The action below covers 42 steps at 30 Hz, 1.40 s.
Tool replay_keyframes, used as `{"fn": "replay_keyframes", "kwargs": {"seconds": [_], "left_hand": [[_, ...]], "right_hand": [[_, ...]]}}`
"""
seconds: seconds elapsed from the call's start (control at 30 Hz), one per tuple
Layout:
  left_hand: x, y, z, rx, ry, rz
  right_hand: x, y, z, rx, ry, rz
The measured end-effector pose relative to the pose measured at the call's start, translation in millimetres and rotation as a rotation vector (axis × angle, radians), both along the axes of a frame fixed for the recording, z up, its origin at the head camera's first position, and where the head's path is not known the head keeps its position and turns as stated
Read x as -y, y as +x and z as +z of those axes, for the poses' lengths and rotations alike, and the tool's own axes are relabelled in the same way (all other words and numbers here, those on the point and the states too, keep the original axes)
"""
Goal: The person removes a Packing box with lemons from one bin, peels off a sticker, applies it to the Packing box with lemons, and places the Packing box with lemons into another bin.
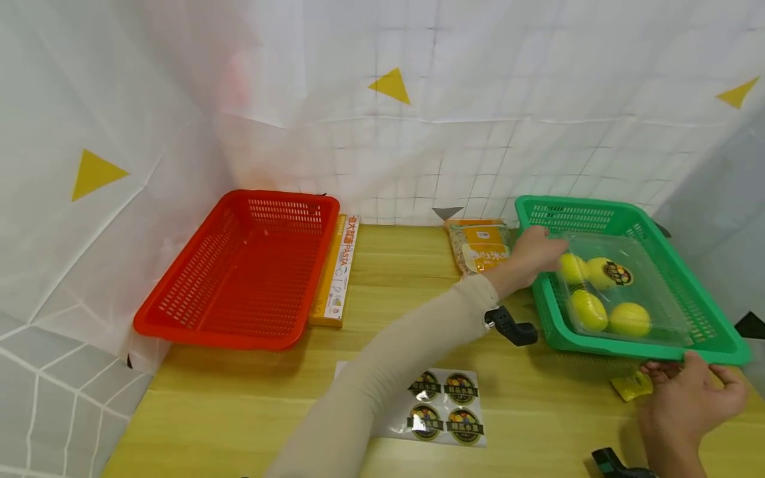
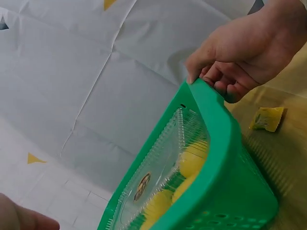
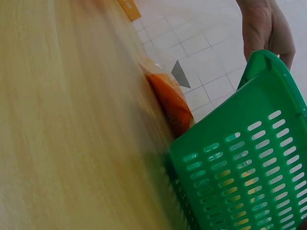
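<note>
A green basket (image 1: 648,348) at the right of the table holds a clear plastic box (image 1: 645,279) with several round yellow fruits (image 1: 629,320) and a dark round sticker (image 1: 617,273) on its lid. My right hand (image 1: 693,398) grips the basket's near rim, thumb on top and fingers curled beneath, as the left wrist view also shows. At the basket's left side, my left hand (image 1: 532,255) holds the rim; its fingertips are partly hidden. In the right wrist view that left hand (image 3: 268,28) straddles the rim's corner.
A red basket (image 1: 239,279) stands left beside a pasta box (image 1: 337,279). An orange-labelled food bag (image 1: 478,242) lies left of the green basket. A sticker sheet (image 1: 442,425) lies in front, partly under my left forearm. A small yellow packet (image 1: 632,385) is near my right hand.
</note>
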State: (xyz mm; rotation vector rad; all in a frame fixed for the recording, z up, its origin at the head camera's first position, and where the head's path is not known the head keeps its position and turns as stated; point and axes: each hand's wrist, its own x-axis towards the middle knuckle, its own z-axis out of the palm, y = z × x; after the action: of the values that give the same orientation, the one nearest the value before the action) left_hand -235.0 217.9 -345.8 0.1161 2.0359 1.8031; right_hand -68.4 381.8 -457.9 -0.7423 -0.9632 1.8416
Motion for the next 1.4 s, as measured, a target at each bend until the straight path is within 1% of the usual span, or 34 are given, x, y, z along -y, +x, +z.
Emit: {"fn": "replay_keyframes", "kwargs": {"seconds": [0.1, 0.17, 0.23, 0.27, 0.33, 0.47, 0.5, 0.6, 0.67, 0.73, 0.8, 0.87, 0.97, 1.1, 1.17, 1.4], "left_hand": [[0.5, -1.6, -2.1, 0.019, 0.052, -0.009], [3.0, 0.0, -1.1, 0.028, 0.088, -0.026], [7.6, 3.6, 1.3, 0.024, 0.116, -0.046], [10.6, 5.7, 2.6, 0.018, 0.12, -0.057], [17.1, 10.1, 5.0, -0.001, 0.125, -0.085], [31.9, 16.4, 6.4, -0.054, 0.1, -0.164], [36.0, 17.3, 6.2, -0.07, 0.092, -0.181], [49.3, 18.9, 4.7, -0.118, 0.066, -0.217], [58.0, 19.6, 3.6, -0.145, 0.061, -0.23], [66.5, 20.2, 2.7, -0.176, 0.056, -0.241], [75.4, 20.6, 2.4, -0.217, 0.055, -0.259], [84.3, 21.0, 3.4, -0.276, 0.032, -0.278], [98.6, 20.9, 6.6, -0.375, -0.021, -0.297], [119.6, 20.9, 11.8, -0.463, -0.067, -0.286], [130.4, 21.6, 13.3, -0.505, -0.074, -0.277], [170.2, 32.1, 13.3, -0.684, -0.186, -0.207]], "right_hand": [[-0.8, 1.4, 0.6, 0.016, -0.017, 0.001], [-0.9, 1.8, 1.3, 0.028, -0.014, -0.016], [-0.1, 2.1, 2.3, 0.047, 0.02, -0.055], [0.6, 2.1, 3.1, 0.073, 0.062, -0.089], [2.1, 2.5, 4.0, 0.166, 0.206, -0.163], [8.2, 6.7, 3.5, 0.396, 0.595, -0.298], [11.2, 7.7, 3.5, 0.429, 0.681, -0.307], [21.6, 8.3, 5.3, 0.416, 0.897, -0.308], [28.8, 6.0, 9.5, 0.378, 1.008, -0.288], [34.6, 2.1, 15.6, 0.314, 1.111, -0.265], [40.2, -2.6, 22.8, 0.262, 1.184, -0.223], [45.2, -7.3, 29.4, 0.224, 1.229, -0.184], [52.0, -14.8, 38.0, 0.199, 1.249, -0.095], [60.8, -25.5, 49.3, 0.2, 1.237, 0.061], [64.7, -31.1, 54.7, 0.201, 1.249, 0.115], [74.2, -49.0, 69.6, 0.22, 1.313, 0.192]]}}
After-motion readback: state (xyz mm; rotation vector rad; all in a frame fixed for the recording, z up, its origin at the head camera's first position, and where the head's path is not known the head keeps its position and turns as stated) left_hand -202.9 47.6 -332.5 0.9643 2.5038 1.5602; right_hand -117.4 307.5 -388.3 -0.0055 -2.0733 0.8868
